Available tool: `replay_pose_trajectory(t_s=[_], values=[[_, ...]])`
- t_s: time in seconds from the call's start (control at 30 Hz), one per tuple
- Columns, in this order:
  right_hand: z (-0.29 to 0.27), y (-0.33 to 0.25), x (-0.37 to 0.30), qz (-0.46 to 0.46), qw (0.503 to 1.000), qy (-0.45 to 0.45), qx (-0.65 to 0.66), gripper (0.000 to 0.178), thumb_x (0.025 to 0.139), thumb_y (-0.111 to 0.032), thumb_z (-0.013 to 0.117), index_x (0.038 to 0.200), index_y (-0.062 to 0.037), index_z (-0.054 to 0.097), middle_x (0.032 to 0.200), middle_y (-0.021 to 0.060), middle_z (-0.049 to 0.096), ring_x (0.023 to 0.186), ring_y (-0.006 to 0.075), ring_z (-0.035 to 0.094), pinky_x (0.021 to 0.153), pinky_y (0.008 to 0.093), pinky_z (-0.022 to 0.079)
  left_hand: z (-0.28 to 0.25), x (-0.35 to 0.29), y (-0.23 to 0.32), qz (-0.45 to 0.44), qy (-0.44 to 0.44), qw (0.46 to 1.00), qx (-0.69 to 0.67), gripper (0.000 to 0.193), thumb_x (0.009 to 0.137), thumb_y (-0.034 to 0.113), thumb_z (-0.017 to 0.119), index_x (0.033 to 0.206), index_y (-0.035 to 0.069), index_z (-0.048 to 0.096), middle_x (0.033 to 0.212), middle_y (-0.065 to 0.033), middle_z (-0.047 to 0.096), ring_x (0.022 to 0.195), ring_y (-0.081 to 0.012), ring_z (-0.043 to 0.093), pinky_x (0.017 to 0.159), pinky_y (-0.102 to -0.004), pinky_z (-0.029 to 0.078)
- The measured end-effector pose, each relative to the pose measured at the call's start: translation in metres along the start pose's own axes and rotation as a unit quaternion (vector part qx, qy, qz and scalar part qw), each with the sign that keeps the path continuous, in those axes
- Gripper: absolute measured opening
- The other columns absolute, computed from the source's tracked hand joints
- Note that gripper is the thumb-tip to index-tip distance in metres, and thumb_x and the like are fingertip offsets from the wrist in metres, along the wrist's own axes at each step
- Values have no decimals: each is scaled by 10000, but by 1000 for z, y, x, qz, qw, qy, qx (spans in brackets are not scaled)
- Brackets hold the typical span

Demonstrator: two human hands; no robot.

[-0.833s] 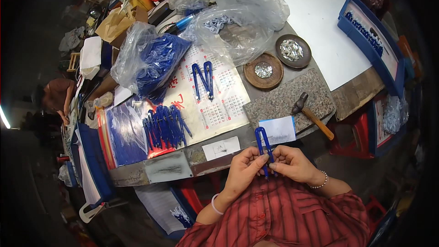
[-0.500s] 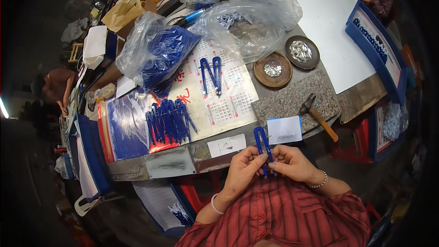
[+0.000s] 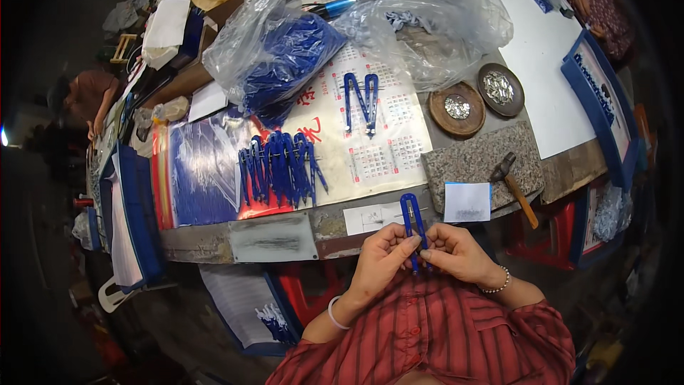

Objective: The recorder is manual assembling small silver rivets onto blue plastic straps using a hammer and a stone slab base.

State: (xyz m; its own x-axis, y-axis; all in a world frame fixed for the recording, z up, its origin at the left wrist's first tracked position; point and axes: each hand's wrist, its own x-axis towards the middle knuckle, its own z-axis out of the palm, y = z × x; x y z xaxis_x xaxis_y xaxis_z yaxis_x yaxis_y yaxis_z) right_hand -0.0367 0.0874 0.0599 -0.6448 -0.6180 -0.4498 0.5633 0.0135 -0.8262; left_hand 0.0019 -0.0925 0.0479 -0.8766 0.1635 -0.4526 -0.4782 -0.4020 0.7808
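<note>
Both hands hold one blue plastic drawing compass (image 3: pixel 410 207) upright in front of my red striped shirt. A thin metal rod crosses it near its rounded top. My left hand (image 3: pixel 388 251) pinches one leg between thumb and fingers. On the other leg, the fingers of my right hand (image 3: pixel 456 251) are closed in the same way. Part of the lower legs is hidden by my fingers. Beyond my hands lie a small marked paper (image 3: pixel 363 219) and a blue-edged white pad (image 3: pixel 467 199) with a grey smudge.
Several blue compasses (image 3: pixel 281 167) lie bunched at the left, two more compasses (image 3: pixel 370 103) on the calendar sheet (image 3: pixel 399 164). A hammer (image 3: pixel 520 199) rests on a granite slab (image 3: pixel 470 150) by two bowls (image 3: pixel 436 117) of metal bits. Bags of parts (image 3: pixel 285 50) stand behind; people sit at both sides.
My view has shifted, so the table appears farther right and slightly higher. Both hands keep hold of the compass, with little visible change in their grip.
</note>
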Motion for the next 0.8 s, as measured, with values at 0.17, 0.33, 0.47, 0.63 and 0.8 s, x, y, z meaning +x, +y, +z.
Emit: replay_pose_trajectory(t_s=[0.17, 0.33, 0.47, 0.63, 0.8], values=[[10, -6, 7, 15, 1000, -6, -11, 122, 906, -103, 600, 954, -44, 505, 786, -36, 524, 621, 5, 472, 510, 159, 372, -11, -2, 1, 4, 4, 1000, -4, 150, 922, 154, 602, 977, 15, 596, 760, 0, 621, 609, -31, 542, 546, -162, 415], [16, -7, 14, 36, 999, -11, 4, 110, 903, -56, 582, 968, -7, 509, 815, -10, 536, 705, 24, 510, 622, 175, 440, -21, -3, 4, 15, -1, 1000, -4, 134, 931, 137, 590, 963, 8, 572, 768, 5, 609, 645, -30, 539, 566, -174, 425], [20, -4, 19, 42, 999, -11, -14, 116, 904, -54, 578, 980, -2, 508, 824, -9, 539, 714, 21, 502, 627, 173, 437, -26, -5, -1, 24, 14, 999, -15, 148, 917, 134, 606, 994, 8, 596, 794, -1, 625, 643, -33, 547, 561, -164, 426], [26, -6, 26, 42, 997, -10, -57, 128, 903, -51, 572, 992, 10, 503, 835, -3, 541, 731, 30, 515, 628, 180, 442, -35, -7, -7, 59, 58, 993, 88, 149, 897, 78, 621, 1003, -24, 598, 831, -22, 643, 724, -41, 580, 632, -187, 476], [29, 9, 32, -27, 995, 1, -96, 141, 927, -124, 578, 968, -41, 472, 802, -32, 517, 660, 1, 460, 535, 166, 371, -34, -8, 7, 111, 77, 973, 188, 151, 895, 62, 615, 1007, -39, 614, 831, -31, 656, 742, -53, 593, 654, -196, 487]])
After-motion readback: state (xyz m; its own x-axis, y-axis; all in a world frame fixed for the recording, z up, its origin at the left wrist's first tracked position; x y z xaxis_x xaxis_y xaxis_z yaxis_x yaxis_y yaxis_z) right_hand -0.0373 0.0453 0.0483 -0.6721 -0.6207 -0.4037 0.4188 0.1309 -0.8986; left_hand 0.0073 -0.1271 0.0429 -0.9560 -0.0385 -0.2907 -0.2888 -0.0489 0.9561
